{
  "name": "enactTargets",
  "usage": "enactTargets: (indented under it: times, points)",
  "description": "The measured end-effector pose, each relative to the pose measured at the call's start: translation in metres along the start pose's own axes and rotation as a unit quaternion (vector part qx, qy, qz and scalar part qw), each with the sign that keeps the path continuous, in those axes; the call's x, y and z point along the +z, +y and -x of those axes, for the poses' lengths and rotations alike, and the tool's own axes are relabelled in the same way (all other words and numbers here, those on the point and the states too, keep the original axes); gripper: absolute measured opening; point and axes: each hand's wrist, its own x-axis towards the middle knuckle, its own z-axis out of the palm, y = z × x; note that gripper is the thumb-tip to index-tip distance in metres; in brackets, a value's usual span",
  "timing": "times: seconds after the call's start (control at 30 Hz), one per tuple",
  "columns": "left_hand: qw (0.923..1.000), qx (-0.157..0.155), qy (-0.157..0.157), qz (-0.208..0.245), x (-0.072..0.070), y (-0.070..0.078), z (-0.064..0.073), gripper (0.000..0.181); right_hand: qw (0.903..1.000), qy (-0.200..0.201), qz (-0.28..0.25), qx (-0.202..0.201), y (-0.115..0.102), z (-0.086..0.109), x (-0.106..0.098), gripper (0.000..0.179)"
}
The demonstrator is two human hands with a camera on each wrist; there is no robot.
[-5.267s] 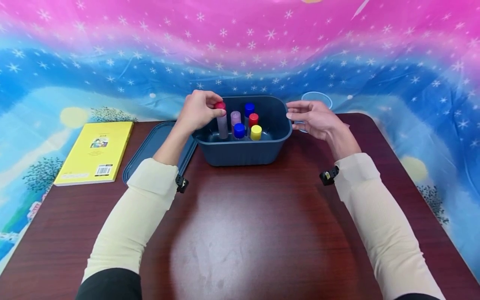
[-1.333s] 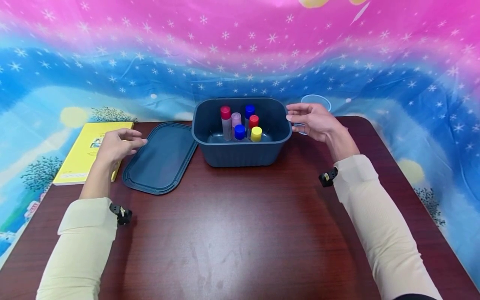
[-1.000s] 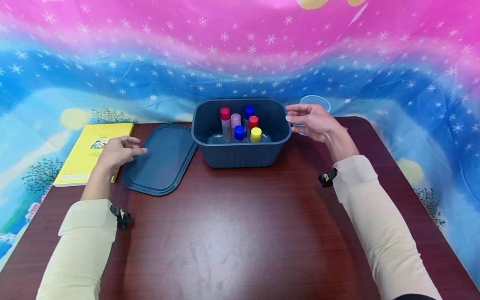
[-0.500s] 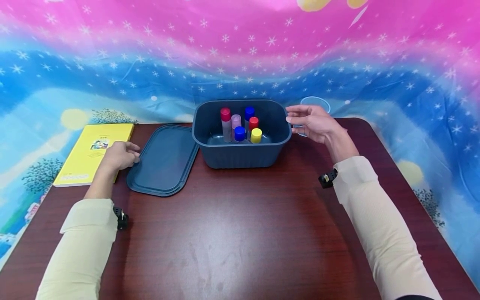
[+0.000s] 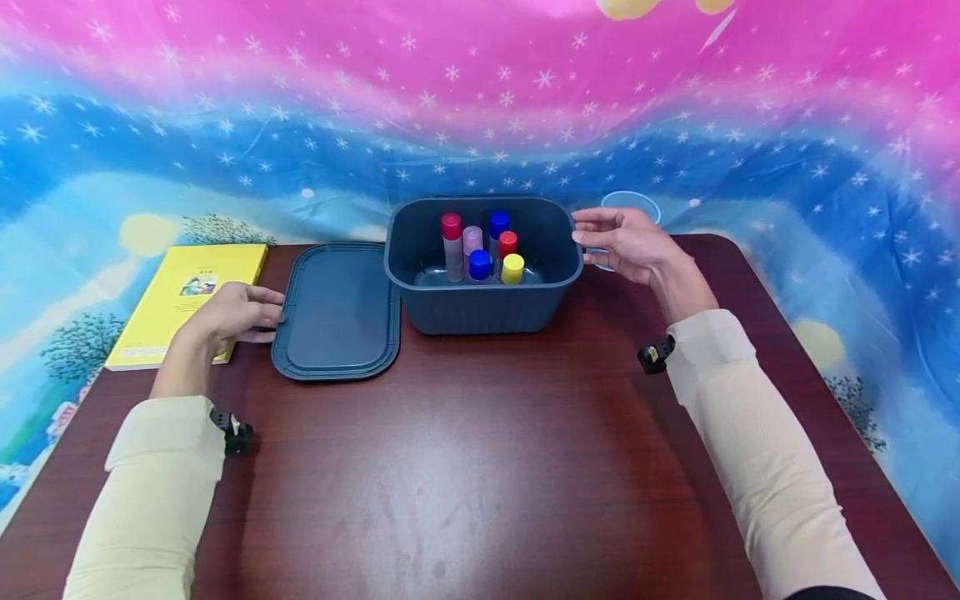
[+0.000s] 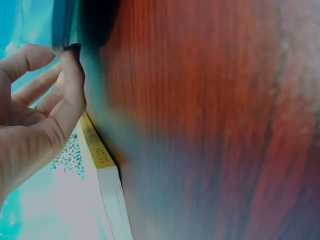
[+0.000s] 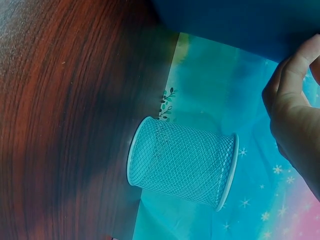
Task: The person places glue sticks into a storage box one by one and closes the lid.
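My left hand [image 5: 238, 315] pinches the left edge of a dark blue-grey plastic lid [image 5: 337, 308]; the left wrist view has thumb and finger meeting at the lid's edge [image 6: 61, 25]. Right of the lid stands a matching open bin [image 5: 480, 310]. Several slim, capped tubes stand upright inside it, among them a clear one with a red cap [image 5: 452, 246], one with a blue cap [image 5: 479, 265] and one with a yellow cap [image 5: 513, 268]. The fingertips of my right hand [image 5: 626, 246] touch the bin's right rim, the fingers fairly straight.
A yellow book [image 5: 168, 308] lies at the left, partly behind the left hand. Behind the right hand stands a light blue mesh pen holder [image 7: 185, 162]. The dark red-brown table [image 5: 480, 450] ends against a patterned cloth backdrop [image 5: 480, 108].
My left hand has let go of the red-capped tube in the bin, moved left and taken the lid's edge. The lid has turned and shifted slightly right. The right hand stays put.
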Motion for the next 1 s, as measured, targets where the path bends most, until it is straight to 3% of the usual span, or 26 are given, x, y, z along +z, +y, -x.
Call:
enactTargets:
  times: [0.23, 0.37, 0.5, 0.57, 0.7, 0.8, 1.0]
  points:
    - [0.9948, 0.025, 0.005, 0.098, -0.002, 0.002, 0.007, 0.059, 0.9998, 0.014, 0.010, -0.011, 0.003, 0.002, 0.002, 0.053]
    - [0.9933, 0.046, 0.023, 0.103, -0.006, 0.008, 0.016, 0.059, 0.9997, 0.016, 0.012, -0.012, 0.002, 0.002, 0.002, 0.053]
    - [0.9923, 0.057, 0.062, 0.091, -0.013, 0.014, 0.025, 0.058, 0.9996, 0.013, 0.020, -0.014, 0.000, 0.002, 0.003, 0.054]
    - [0.9893, 0.066, 0.078, 0.104, -0.016, 0.016, 0.031, 0.048, 0.9995, 0.014, 0.026, -0.015, 0.000, 0.002, 0.003, 0.053]
    - [0.9731, 0.099, 0.097, 0.184, -0.024, 0.019, 0.043, 0.024, 0.9990, 0.020, 0.033, -0.022, 0.000, 0.003, 0.005, 0.054]
    - [0.9532, 0.124, 0.111, 0.253, -0.028, 0.022, 0.052, 0.032, 0.9985, 0.029, 0.035, -0.029, 0.001, 0.004, 0.006, 0.053]
    - [0.9282, 0.149, 0.165, 0.298, -0.028, 0.031, 0.063, 0.034, 0.9952, 0.044, 0.073, -0.049, 0.002, 0.007, 0.008, 0.051]
